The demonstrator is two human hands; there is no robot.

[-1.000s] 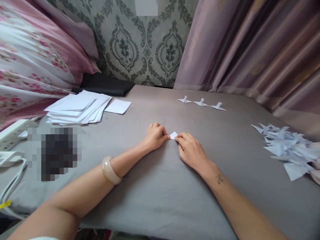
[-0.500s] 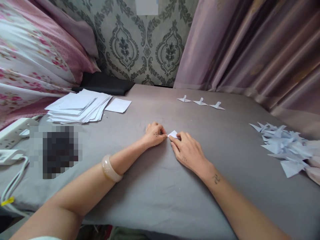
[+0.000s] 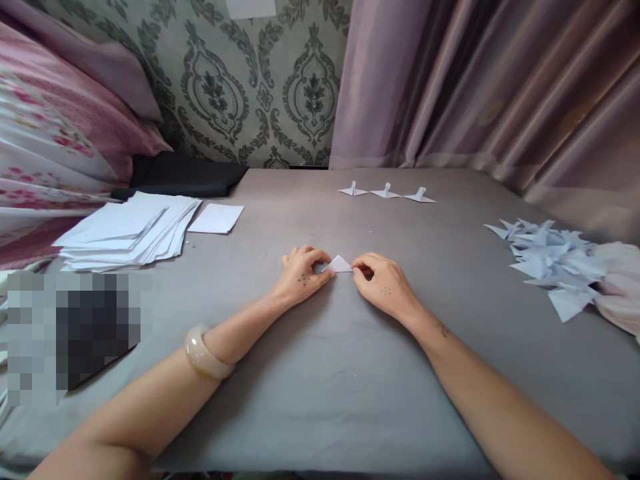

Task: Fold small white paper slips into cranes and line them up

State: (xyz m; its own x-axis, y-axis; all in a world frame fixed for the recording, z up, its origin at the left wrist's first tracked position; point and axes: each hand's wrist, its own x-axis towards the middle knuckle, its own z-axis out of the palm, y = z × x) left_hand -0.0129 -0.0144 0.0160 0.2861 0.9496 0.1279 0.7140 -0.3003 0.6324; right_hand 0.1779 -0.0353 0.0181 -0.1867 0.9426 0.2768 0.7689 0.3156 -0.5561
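- The folded paper [image 3: 341,265] is small, white and plain, a flat-looking triangle with its peak toward the far edge of the table [image 3: 320,407] and a straight long side toward the near edge.
- It is around the middle of the table, between the two hands, well in from the near edge.
- The left hand [image 3: 300,275] has its thumb and forefinger pinching the paper's left end (the thumb hides part of it); the other fingers are curled.
- The right hand [image 3: 385,283] has thumb and forefinger tips pressed together on the paper's right corner.
- Three white paper birds [image 3: 387,191] stand in a row near the far edge, right of the middle.
- A heap of pointed folded papers [image 3: 547,257] lies by the right edge.
- Toward the far left corner sits a stack of white paper [image 3: 125,230], a smaller square [image 3: 217,218] just beside it.
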